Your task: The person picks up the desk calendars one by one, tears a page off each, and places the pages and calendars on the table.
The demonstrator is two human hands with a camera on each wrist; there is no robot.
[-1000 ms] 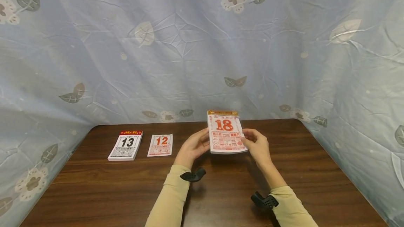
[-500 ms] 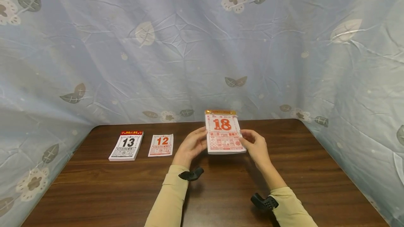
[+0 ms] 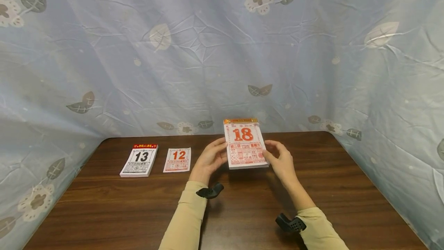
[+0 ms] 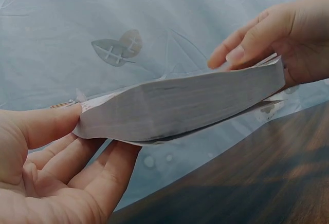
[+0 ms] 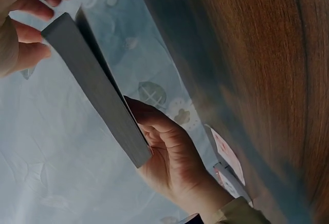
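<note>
Hands lift a thick tear-off calendar pad (image 3: 245, 144) showing 18 above the brown table (image 3: 243, 211). Left hand (image 3: 209, 160) and right hand (image 3: 281, 161) each pinch one side edge, steadying it. Left of it lie a loose 12 sheet (image 3: 177, 159) and a 13 pad (image 3: 139, 160).

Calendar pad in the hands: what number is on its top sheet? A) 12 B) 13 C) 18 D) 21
C: the calendar pad, held between the left hand and the right hand, shows a red 18; the 13 pad and the loose 12 sheet lie on the table.
</note>
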